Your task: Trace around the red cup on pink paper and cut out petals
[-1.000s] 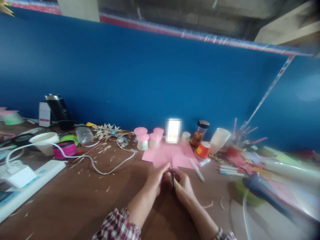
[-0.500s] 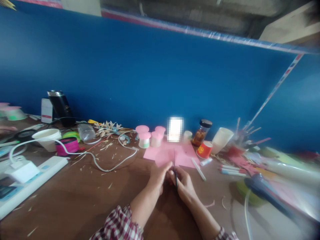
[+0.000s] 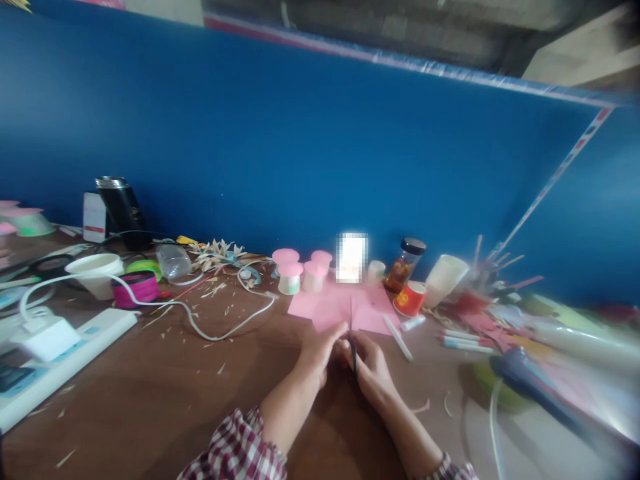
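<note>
My right hand (image 3: 374, 373) is closed around the dark handle of a pair of scissors (image 3: 354, 353), whose blades point away from me over pink paper. Close beside it on the left, my left hand (image 3: 315, 357) is closed, its thumb lying along the near edge of a piece of pink paper (image 3: 330, 321). This piece blends into the larger pink sheet (image 3: 370, 303) on the table behind it, so its outline is hard to make out. Both hands are low over the brown table (image 3: 250, 393).
Small cups with pink round tops (image 3: 290, 270) stand behind the sheet. A lit phone (image 3: 351, 257), jar (image 3: 404, 265), red paper cup (image 3: 410, 299) and markers (image 3: 465, 341) are around it. Left are a power strip (image 3: 105, 333), white cable (image 3: 190, 323) and another person's hand (image 3: 3, 253).
The pink piece at my left thumb shows a slightly different outline; my hands stay nearly in place. At the far left, the other person's hand has shifted, with something pink above it.
</note>
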Action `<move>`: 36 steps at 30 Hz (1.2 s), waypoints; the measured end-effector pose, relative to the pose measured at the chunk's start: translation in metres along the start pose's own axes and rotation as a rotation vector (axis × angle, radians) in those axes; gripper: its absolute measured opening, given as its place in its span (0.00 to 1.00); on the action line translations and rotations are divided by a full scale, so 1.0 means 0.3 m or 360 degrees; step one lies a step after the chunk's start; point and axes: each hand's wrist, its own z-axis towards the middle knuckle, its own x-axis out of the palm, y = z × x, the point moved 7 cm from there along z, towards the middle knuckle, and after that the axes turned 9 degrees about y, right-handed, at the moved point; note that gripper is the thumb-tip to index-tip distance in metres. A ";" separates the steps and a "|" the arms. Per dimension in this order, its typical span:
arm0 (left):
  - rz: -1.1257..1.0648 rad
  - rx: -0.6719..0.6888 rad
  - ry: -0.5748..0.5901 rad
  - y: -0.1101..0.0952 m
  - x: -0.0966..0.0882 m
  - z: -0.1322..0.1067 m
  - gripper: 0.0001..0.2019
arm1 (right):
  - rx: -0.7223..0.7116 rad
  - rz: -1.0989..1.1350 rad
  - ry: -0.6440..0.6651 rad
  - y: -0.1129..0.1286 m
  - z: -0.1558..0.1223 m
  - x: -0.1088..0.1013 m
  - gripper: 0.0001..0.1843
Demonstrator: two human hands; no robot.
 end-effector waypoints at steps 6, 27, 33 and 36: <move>0.0010 -0.0025 0.0070 -0.012 0.015 -0.023 0.14 | -0.0005 -0.0017 -0.0002 -0.004 -0.001 -0.003 0.19; -0.0017 -0.0121 0.0080 0.008 0.007 -0.010 0.14 | 0.0048 0.0023 0.0011 0.017 -0.005 -0.008 0.17; -0.0034 -0.0150 0.0083 0.008 0.009 -0.014 0.12 | 0.0042 -0.0053 -0.0004 0.000 -0.006 -0.013 0.20; -0.0052 -0.0143 0.0084 0.010 0.008 -0.009 0.12 | 0.0036 -0.0037 -0.0005 -0.005 -0.005 -0.014 0.20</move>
